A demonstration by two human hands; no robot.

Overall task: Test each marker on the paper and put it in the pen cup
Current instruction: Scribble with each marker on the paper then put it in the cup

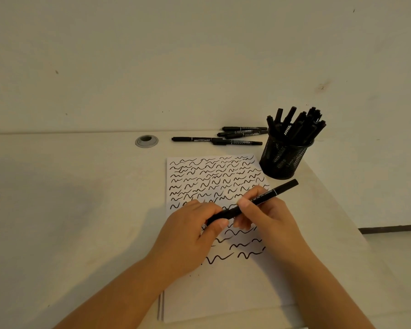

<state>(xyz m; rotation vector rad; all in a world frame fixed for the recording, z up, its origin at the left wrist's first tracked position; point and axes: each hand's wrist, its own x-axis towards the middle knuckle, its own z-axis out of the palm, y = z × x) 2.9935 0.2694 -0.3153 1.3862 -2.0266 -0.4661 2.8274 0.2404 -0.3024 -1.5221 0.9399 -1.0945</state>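
A black marker (280, 189) is held over the paper (223, 286), slanting up to the right. My right hand (268, 214) grips its middle. My left hand (190, 233) pinches its lower left end, where the cap is. The white paper is covered with many black wavy test strokes. A black mesh pen cup (282, 157) stands at the paper's far right corner, packed with several black markers. Several more black markers (223, 138) lie loose on the table beyond the paper.
A round grey cable grommet (146, 141) sits in the pale table (69, 210) to the left of the loose markers. The wall rises just behind them. The table's right edge (337, 198) runs close to the cup, with floor beyond.
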